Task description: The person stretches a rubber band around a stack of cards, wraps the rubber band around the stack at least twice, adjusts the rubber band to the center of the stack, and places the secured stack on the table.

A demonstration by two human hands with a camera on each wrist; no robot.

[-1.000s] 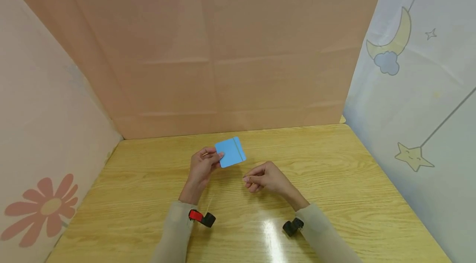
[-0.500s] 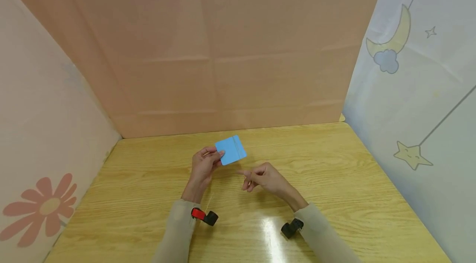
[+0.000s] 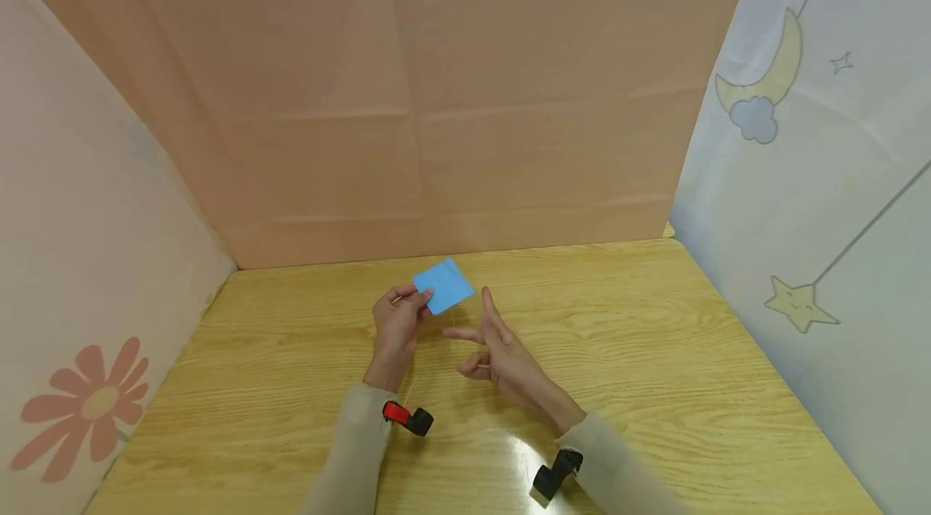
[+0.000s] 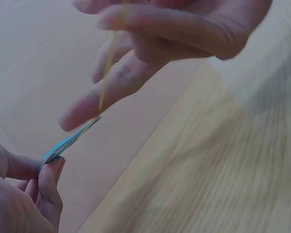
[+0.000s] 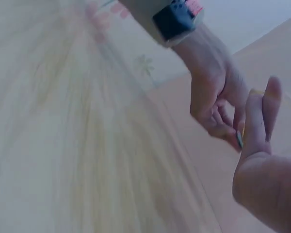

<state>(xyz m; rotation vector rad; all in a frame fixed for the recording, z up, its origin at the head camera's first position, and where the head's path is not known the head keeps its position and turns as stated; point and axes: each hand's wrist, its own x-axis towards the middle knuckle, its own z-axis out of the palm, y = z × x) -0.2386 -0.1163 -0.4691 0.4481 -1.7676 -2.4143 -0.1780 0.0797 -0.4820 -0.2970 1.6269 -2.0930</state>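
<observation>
A flat blue square point(image 3: 445, 285), seen edge-on as a thin layered stack point(image 4: 70, 144) in the left wrist view, is pinched between thumb and fingers of my left hand point(image 3: 395, 327). It is held above the table, tilted. From its far edge a yellow rubber band point(image 4: 106, 80) stretches to my right hand point(image 3: 512, 361), lying over a straight digit. In the right wrist view the rubber band point(image 5: 256, 91) crosses near a fingertip. My right hand's thumb and index finger are extended and spread, with other fingers bent. How the band loops around the stack is hidden.
Beneath the hands lies a wood-grain table point(image 3: 276, 369). A pinkish-brown sheet point(image 3: 451, 111) stands along its back edge, with patterned walls at left and right. Each wrist wears a small dark camera point(image 3: 419, 421).
My right hand has gone from a pinched pose to spread fingers and turned, drawing the rubber band off the blue face toward me. My left hand keeps its grip, tilting the square slightly.
</observation>
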